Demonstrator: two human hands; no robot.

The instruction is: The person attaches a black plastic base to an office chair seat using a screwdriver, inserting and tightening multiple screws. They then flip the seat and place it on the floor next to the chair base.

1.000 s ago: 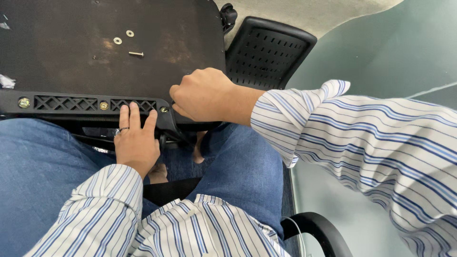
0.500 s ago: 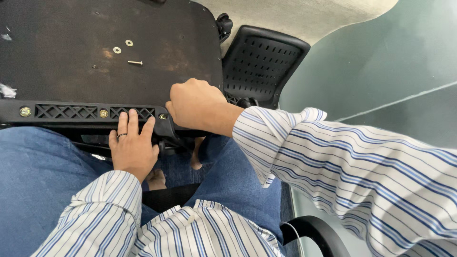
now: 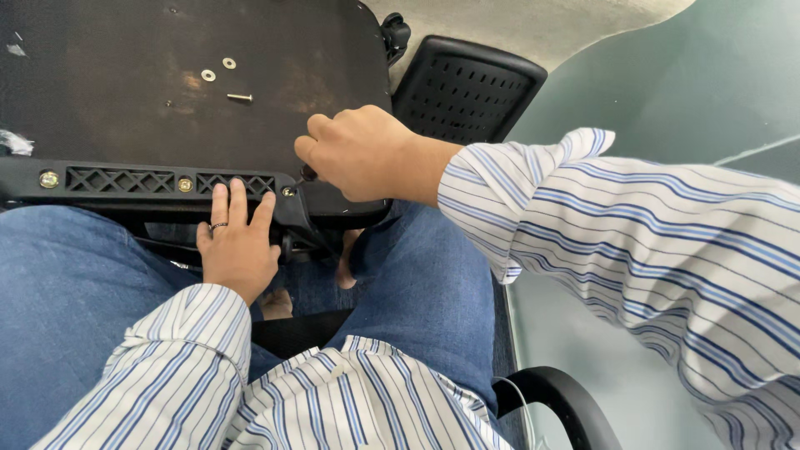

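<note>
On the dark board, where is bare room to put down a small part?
The dark wooden board is bare left of the two washers and silver screw, and between them and the black plastic bracket. It is crowded at the bracket's right end, where the left hand and right hand work.

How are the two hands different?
The left hand lies flat with fingers spread on the black plastic bracket; the right hand is curled into a fist around a dark tool handle. The left hand wears a ring; none shows on the right hand. Both come out of striped sleeves.
</note>
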